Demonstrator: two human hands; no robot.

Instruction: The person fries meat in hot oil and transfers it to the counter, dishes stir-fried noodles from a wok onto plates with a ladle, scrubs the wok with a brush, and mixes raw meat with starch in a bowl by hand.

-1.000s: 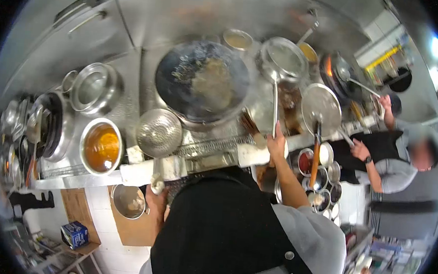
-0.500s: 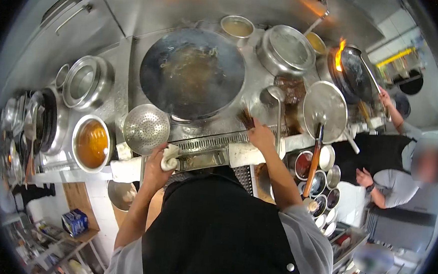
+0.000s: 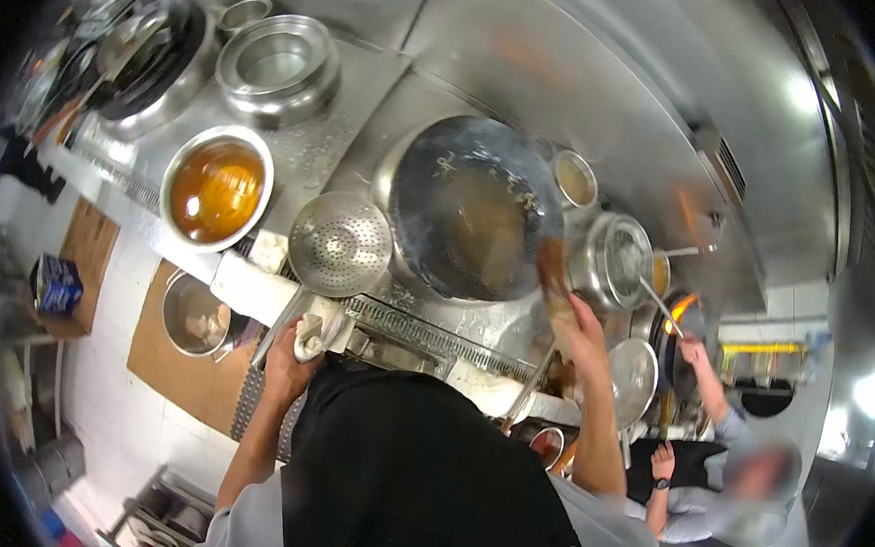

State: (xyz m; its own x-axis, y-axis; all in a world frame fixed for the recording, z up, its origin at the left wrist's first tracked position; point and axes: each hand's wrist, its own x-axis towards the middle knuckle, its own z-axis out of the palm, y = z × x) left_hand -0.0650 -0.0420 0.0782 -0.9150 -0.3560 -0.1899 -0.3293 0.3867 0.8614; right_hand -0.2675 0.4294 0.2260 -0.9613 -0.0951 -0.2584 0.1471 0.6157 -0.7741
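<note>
Scrubbing, apparently: the right hand (image 3: 582, 333) grips a brown bristled brush (image 3: 554, 270) near the round black metal wok (image 3: 421, 212)'s four-o'clock rim, left hand (image 3: 286, 360) clutching crumpled white cloth (image 3: 310, 340); inward sweep seemingly needed.

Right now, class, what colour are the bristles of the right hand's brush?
The bristles are reddish brown, slightly blurred; best seen in the head view.

wok (image 3: 421, 207), centre: 1 | brush (image 3: 552, 269), right of centre: 1 | perforated strainer (image 3: 341, 245), left of centre: 1 | orange-liquid basin (image 3: 168, 197), left: 1 | own hands (image 3: 584, 337): 2
</note>
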